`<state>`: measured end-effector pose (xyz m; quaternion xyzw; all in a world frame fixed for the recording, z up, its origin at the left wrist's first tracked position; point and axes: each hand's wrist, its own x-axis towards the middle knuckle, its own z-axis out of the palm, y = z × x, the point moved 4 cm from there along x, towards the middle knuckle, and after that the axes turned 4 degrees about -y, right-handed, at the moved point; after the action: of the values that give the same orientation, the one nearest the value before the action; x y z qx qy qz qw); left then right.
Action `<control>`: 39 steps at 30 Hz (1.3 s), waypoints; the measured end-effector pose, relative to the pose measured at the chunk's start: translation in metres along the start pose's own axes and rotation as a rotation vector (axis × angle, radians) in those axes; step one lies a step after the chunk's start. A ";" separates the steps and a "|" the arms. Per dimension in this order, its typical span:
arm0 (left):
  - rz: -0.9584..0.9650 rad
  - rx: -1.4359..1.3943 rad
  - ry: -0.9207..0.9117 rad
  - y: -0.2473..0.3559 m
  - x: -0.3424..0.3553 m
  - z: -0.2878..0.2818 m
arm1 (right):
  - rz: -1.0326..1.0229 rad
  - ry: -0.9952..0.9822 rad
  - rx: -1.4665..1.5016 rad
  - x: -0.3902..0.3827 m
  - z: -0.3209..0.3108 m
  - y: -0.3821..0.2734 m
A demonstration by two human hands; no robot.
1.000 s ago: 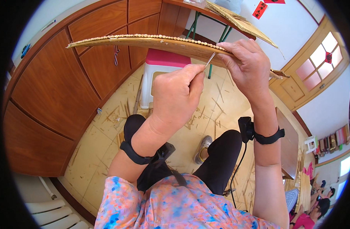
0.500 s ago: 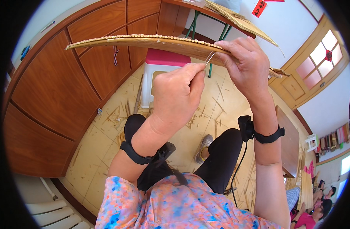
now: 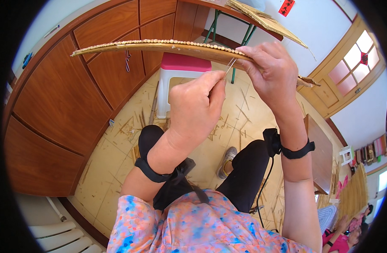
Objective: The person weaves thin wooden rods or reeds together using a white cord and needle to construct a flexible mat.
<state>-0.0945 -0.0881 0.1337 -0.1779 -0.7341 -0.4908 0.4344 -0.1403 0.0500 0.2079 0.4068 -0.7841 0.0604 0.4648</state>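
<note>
A long mat of joined stalks (image 3: 147, 47) stretches across in front of me, seen nearly edge-on, with a row of round pale stalk ends along its upper rim. My right hand (image 3: 272, 69) grips it near its right part, thumb below and fingers over the edge. Below the mat, my left hand (image 3: 196, 105) is closed in a pinch on a thin pale thread (image 3: 230, 67). The thread runs up in two strands to the mat's underside, just left of my right thumb. Whether anything else lies inside the left fist is hidden.
Stalk scraps (image 3: 242, 114) litter the tiled floor. A white stool with a pink top (image 3: 187, 62) stands beyond my left hand, beside wooden cabinets (image 3: 54, 97). More stalk mats (image 3: 269, 21) lie on a table at the back. At lower right, another person (image 3: 340, 242) is beside an upright mat (image 3: 354, 192).
My left hand has drawn slightly down and left with the thread, while my right hand keeps its grip. At lower right, the other person's mat has come up into fuller view.
</note>
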 end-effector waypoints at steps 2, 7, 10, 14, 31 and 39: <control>-0.088 -0.013 -0.046 0.000 -0.008 0.000 | 0.037 0.026 0.023 -0.008 0.000 -0.005; -0.331 -0.083 -0.193 -0.008 -0.059 -0.001 | -0.010 -0.018 0.040 -0.054 0.006 -0.029; -0.386 -0.169 -0.261 -0.019 -0.107 0.001 | 0.016 -0.019 0.081 -0.094 0.010 -0.052; -0.457 -0.261 -0.353 -0.040 -0.178 0.009 | 0.028 -0.080 0.123 -0.160 0.033 -0.081; -0.613 -0.273 -0.517 -0.096 -0.257 0.032 | 1.344 -0.733 1.040 -0.296 0.070 -0.126; -0.628 -0.256 -0.572 -0.103 -0.261 0.031 | 1.850 -0.500 1.684 -0.291 0.093 -0.120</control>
<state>-0.0333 -0.0647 -0.1408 -0.1271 -0.7765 -0.6169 0.0180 -0.0514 0.0958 -0.1049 -0.1209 -0.5594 0.7589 -0.3108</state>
